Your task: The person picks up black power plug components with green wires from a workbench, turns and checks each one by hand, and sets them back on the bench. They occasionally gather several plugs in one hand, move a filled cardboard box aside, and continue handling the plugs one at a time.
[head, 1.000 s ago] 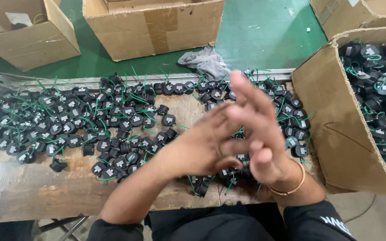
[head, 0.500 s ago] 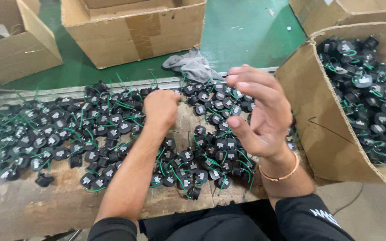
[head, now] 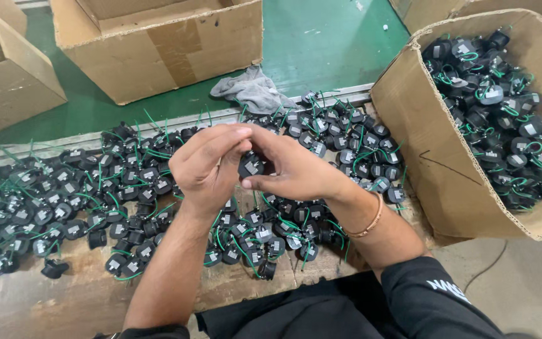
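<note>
Both of my hands meet above the middle of a worn wooden bench (head: 45, 307). Between them is one small round black part (head: 250, 166) with a pale label on top. My left hand (head: 208, 166) curls over it from the left, and my right hand (head: 293, 169) pinches it from the right with thumb and fingers. A thin bangle (head: 371, 220) circles my right wrist. Beneath and around my hands lies a wide spread of the same black parts with green wires (head: 114, 188).
An open cardboard box (head: 428, 163) at the right holds many more of the black parts. Two other cardboard boxes (head: 158, 44) (head: 7, 81) stand on the green floor beyond the bench. A grey rag (head: 252, 88) lies at the bench's far edge.
My hands were apart, the right one raised with fingers spread and the left reaching into the pile. Now they have come together on one black part.
</note>
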A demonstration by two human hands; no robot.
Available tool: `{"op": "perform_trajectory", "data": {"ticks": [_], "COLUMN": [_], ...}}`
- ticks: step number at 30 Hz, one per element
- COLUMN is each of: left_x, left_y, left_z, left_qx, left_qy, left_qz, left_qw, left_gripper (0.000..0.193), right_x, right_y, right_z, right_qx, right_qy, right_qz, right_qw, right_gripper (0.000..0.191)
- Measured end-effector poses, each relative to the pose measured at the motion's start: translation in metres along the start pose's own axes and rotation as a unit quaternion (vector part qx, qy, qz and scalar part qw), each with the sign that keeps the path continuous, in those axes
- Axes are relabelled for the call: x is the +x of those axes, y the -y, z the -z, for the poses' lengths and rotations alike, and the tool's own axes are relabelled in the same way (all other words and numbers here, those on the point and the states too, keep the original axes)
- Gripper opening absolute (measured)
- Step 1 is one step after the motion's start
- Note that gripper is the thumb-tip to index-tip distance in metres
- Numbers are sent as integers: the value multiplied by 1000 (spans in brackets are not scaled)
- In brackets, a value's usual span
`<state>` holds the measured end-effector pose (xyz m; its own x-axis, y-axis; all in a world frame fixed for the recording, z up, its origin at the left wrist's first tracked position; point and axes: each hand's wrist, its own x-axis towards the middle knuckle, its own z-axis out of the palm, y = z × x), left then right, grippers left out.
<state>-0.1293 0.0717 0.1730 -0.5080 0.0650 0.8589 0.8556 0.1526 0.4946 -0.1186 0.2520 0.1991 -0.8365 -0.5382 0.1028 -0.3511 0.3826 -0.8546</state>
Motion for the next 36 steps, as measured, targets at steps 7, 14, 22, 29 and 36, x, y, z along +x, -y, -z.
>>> {"op": "perform_trajectory", "data": {"ticks": [7,14,22,29,36], "left_x": [3,-9,-25,-21,-4], "left_y": [11,40,112,101,40], "left_z": [5,20,15,24,3], "left_qx": [-152,-161,422,329,85], "left_qy": [81,89,273,264,83], "left_qz": [163,208,242,279,92], "left_qw": [971,961,830,863,989], "left_gripper": [23,31,46,14,18], "right_x": [-8,-9,-1,1,24], "right_y": [2,6,7,-8,-38], "right_z": [-6,4,24,30,-3], "right_qx": [-70,-93,-172,-163,-49], "right_qy": [-136,-157,-206,-163,-54], "right_qz": [143,138,157,107,169], "right_qw": [978,974,950,967,983], "right_gripper": [108,79,55,66,64]}}
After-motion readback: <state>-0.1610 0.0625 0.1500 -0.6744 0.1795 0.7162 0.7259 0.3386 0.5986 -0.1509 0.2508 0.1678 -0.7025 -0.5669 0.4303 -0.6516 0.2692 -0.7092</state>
